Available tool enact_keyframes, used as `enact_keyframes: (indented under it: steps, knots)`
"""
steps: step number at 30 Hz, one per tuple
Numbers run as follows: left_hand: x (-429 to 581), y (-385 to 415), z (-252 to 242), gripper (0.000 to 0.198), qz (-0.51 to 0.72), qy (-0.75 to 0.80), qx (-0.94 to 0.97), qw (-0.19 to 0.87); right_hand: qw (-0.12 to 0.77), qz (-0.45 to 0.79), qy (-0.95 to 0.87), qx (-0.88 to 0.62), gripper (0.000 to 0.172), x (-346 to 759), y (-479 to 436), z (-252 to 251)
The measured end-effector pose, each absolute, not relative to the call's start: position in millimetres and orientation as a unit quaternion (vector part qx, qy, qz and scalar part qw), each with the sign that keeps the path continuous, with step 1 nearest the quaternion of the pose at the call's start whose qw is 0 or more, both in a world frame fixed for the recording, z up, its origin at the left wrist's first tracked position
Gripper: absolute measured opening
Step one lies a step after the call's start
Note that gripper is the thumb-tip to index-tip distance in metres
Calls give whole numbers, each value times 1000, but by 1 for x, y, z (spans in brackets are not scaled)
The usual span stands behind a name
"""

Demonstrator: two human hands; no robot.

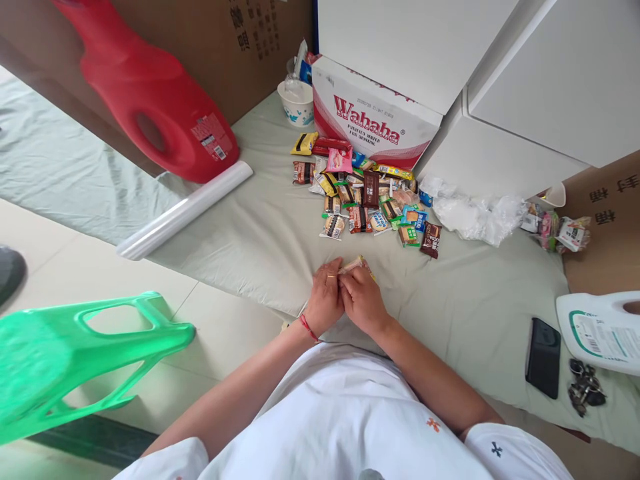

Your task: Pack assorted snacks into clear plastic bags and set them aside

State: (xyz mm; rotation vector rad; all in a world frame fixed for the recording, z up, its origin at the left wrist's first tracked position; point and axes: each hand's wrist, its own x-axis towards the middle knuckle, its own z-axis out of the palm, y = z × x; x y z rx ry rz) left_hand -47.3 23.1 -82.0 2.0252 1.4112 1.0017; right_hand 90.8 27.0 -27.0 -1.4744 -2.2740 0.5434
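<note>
- Between the fingers of the left hand (324, 295) and right hand (364, 297): a packet (356, 265).
- Just beyond the hands: a heap of snacks (360, 219) on the cloth (270, 247).
- Behind that heap: a carton (395, 137), with a cup (299, 110) at its left end.
- Left of the hands, farther off: a roll (185, 212), a jug (197, 150) behind it; nearer, a stool (35, 360).
- Right and beyond: plastic bags (480, 213), then more packets (573, 233).
- Far right: a phone (544, 357), keys (585, 388) and second jug (597, 333) beside it.
</note>
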Motion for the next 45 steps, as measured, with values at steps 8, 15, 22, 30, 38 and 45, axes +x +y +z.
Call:
enact_keyframes:
  steps: [8, 15, 22, 30, 38, 45]
  knots:
    - [-74, 22, -47, 57, 372, 439, 738, 352, 161, 166, -849, -475, 42, 101, 0, -30]
    - [-71, 25, -47, 53, 201, 434, 841, 254, 121, 124, -867, -467, 46, 109, -20, -50]
    - [-69, 12, -57, 61, 177, 440, 865, 164, 142, 208, -882, -398, 50, 144, -34, -38]
    - [-65, 13, -59, 73, 163, 434, 878, 120, 156, 155, -883, -414, 59, 156, 27, -25]
    - [-79, 38, -66, 60, 240, 417, 847, 226, 102, 60, -920, -373, 63, 129, 57, -35]
    - [-84, 49, -25, 42, 344, 477, 674, 448, 106, 62, -916, -383, 37, 124, 76, -18]
